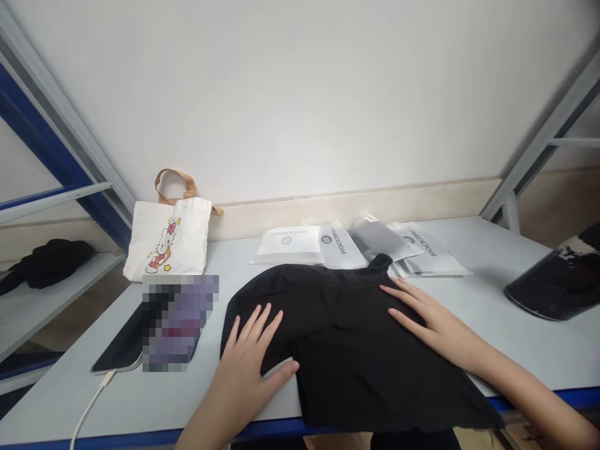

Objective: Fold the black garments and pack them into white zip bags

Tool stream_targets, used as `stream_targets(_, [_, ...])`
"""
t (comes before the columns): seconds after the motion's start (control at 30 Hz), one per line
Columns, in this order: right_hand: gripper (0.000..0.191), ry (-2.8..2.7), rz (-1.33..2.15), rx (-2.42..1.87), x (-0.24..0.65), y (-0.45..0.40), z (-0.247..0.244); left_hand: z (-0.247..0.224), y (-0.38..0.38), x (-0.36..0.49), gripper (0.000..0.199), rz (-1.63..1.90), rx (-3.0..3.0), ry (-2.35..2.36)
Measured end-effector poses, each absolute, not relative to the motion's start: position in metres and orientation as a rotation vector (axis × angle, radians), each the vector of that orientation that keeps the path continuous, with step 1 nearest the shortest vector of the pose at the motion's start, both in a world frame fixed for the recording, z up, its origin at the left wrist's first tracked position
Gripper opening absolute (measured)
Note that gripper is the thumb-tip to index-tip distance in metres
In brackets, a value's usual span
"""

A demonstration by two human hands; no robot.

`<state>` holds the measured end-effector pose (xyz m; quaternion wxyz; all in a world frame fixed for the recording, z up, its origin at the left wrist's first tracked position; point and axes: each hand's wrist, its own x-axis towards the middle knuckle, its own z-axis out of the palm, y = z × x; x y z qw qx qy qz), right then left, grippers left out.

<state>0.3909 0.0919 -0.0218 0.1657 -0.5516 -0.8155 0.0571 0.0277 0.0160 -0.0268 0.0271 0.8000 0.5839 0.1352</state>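
Note:
A black cloth garment (347, 350) lies spread over the front of the table, its lower part hanging past the near edge. A short narrow piece of it sticks up at the far right corner. My left hand (248, 362) rests on the garment's left side, fingers spread, with the thumb over the gap at its inner edge. Flat on the right side lies my right hand (429, 319), fingers stretched out and pointing left. Neither hand grips the fabric. Just beyond the garment are several frosted plastic packages (290, 245) with printed lettering.
On the left stands a white tote bag (173, 240) with a cartoon cat. Before it lies a phone (124, 337) with a white cable (89, 403), beside a blurred purple item (185, 325). A dark bag-like item (557, 281) sits at right. Metal frame posts flank the table (525, 350).

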Motion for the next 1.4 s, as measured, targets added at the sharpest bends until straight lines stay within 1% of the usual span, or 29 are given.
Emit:
stream_targets(0.27, [0.051, -2.311, 0.168, -1.56, 0.392, 0.093, -0.024, -0.028, 0.015, 0.029, 0.057, 0.491, 2.45, 1.814])
stream_targets(0.73, [0.05, -2.308, 0.148, -1.54, 0.391, 0.092, -0.024, -0.03, 0.015, 0.028, 0.057, 0.536, 2.465, 1.807])
stream_targets(0.9, [0.051, -2.299, 0.23, -1.541, 0.393, 0.093, -0.024, -0.028, 0.015, 0.03, 0.056, 0.532, 2.457, 1.812])
stream_targets(1.0, [0.045, -2.232, 0.32, -1.57, 0.393, 0.092, -0.02, -0.027, 0.013, 0.03, 0.052, 0.567, 2.46, 1.79])
stream_targets(1.1, [0.036, -2.155, 0.348, -1.557, 0.393, 0.091, -0.017, -0.024, 0.009, 0.021, 0.042, 0.658, 2.422, 1.776])
stream_targets(1.2, [0.035, -2.189, 0.252, -1.513, 0.391, 0.09, -0.017, -0.012, 0.004, 0.004, 0.037, 0.819, 2.328, 1.804])
stream_targets(1.3, [0.042, -2.186, -0.029, -1.49, 0.385, 0.088, -0.015, 0.002, 0.002, -0.002, 0.037, 0.915, 2.284, 1.82])
stream_targets(1.37, [0.045, -2.192, -0.212, -1.445, 0.379, 0.087, -0.013, 0.004, 0.002, 0.008, 0.044, 0.872, 2.354, 1.774])
stream_targets(1.4, [0.047, -2.235, -0.24, -1.417, 0.375, 0.087, -0.012, 0.003, 0.002, 0.016, 0.051, 0.802, 2.418, 1.721])
